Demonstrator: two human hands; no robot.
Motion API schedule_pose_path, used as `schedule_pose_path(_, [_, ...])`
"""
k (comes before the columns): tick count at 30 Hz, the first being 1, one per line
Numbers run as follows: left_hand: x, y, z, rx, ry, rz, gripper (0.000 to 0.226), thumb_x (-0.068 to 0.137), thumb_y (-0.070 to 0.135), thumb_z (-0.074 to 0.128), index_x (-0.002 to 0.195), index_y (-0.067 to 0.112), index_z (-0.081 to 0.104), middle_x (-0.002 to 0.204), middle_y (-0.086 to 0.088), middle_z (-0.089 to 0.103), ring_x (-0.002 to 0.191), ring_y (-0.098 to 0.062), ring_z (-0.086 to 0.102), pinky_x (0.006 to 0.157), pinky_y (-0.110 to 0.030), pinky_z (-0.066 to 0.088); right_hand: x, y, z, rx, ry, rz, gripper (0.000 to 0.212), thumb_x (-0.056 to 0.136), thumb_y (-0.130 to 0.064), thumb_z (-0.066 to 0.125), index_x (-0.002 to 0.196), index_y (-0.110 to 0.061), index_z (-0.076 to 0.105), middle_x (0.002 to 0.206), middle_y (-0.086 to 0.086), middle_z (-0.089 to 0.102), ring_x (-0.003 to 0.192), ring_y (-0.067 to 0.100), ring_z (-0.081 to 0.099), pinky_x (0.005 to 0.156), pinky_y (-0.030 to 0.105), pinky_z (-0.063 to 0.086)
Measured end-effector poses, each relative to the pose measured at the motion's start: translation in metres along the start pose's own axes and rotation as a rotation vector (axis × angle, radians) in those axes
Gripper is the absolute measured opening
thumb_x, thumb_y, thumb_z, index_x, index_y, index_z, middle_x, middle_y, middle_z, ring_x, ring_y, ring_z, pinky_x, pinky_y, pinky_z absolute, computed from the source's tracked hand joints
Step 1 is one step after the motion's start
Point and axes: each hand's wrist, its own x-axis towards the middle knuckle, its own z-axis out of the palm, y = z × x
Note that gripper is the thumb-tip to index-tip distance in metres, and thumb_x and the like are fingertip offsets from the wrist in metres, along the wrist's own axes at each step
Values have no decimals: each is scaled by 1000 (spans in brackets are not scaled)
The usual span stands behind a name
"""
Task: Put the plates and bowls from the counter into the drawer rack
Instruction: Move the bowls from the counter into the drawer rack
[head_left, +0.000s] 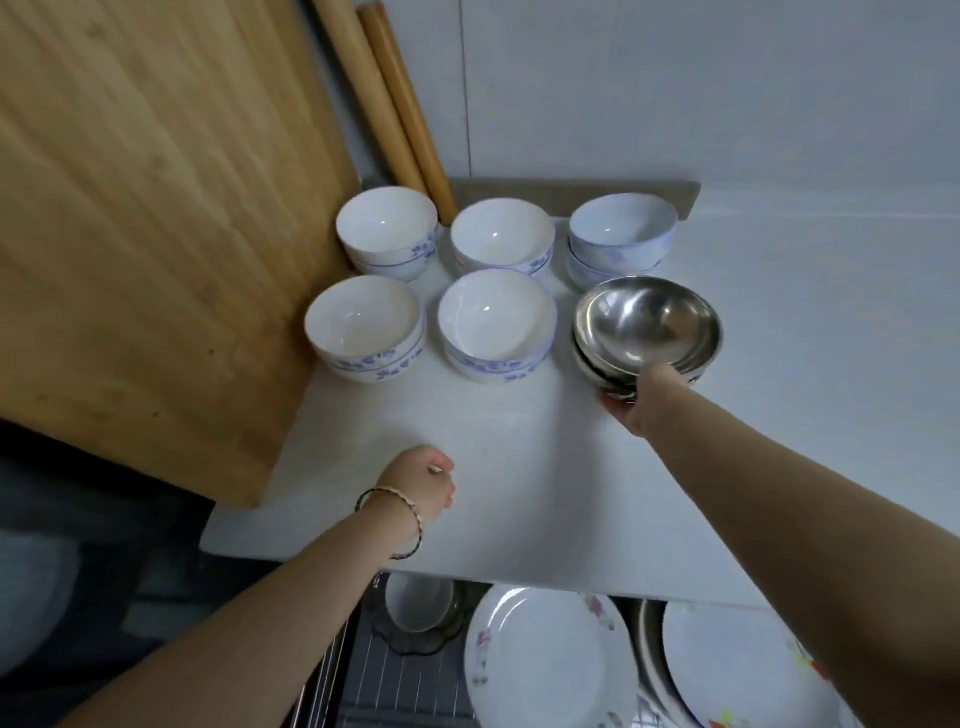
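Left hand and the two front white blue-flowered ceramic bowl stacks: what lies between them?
Head view: only bare white counter lies between the left hand and those bowl stacks.

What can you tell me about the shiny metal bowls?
The metal bowls are a small nested stack, silvery and smooth like steel, mouths up. They sit on the white counter, front right of the bowl group, beside the blue-flowered bowls. The right hand grips the stack's near rim.

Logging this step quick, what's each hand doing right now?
Left hand: loosely closed, holding nothing, over the counter.
Right hand: gripping the near rim of the steel bowl stack.
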Motion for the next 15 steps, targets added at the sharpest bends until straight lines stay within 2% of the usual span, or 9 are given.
schedule_pose_path(3, [1, -5, 0, -1, -42, -12, 22, 91, -2, 37, 92, 10, 56, 66, -2, 56, 56, -11, 54, 39, -10, 40, 6, 11, -11, 38, 41, -29, 44, 92, -6, 40, 135, -8, 41, 117, 17, 58, 98, 36, 64, 82, 40, 58])
schedule_pose_path(5, [-6, -5, 4, -31, -77, -13, 20, 92, 0, 40, 97, 10, 57, 68, -1, 57, 58, -11, 56, 51, -18, 43, -2, 23, -25, -30, 9, -27, 42, 91, -2, 39, 134, -5, 42, 107, 20, 59, 87, 37, 65, 77, 41, 58])
schedule_pose_path(7, [-17, 3, 10, -156, -121, -21, 21, 92, 5, 47, 111, 9, 56, 73, -2, 57, 60, -14, 57, 59, -23, 46, -18, 33, -42, -142, -34, -31, 40, 90, 2, 37, 130, -4, 43, 97, 21, 59, 72, 35, 64, 66, 39, 61])
schedule_pose_path(10, [-52, 17, 16, -409, -252, -82, 37, 92, 26, 54, 126, 29, 40, 96, -3, 56, 72, -23, 63, 66, -33, 54, -57, 49, -73, -340, -133, -36, 33, 88, 5, 41, 118, -6, 48, 84, 17, 63, 66, 32, 65, 49, 29, 60])
schedule_pose_path(12, [-78, 12, 21, -392, -315, -67, 46, 91, 38, 52, 131, 39, 31, 114, -2, 53, 83, -26, 66, 64, -36, 57, -84, 63, -96, -452, -222, -49, 30, 87, 5, 43, 114, -7, 51, 83, 14, 66, 60, 27, 68, 51, 27, 59])
schedule_pose_path(15, [-129, -20, 38, -402, -218, -109, 37, 92, 36, 52, 125, 31, 38, 110, -6, 59, 76, -24, 67, 61, -37, 61, -121, 90, -135, -738, -414, -25, 34, 86, 4, 42, 117, -10, 50, 81, 10, 67, 52, 19, 69, 57, 29, 62])
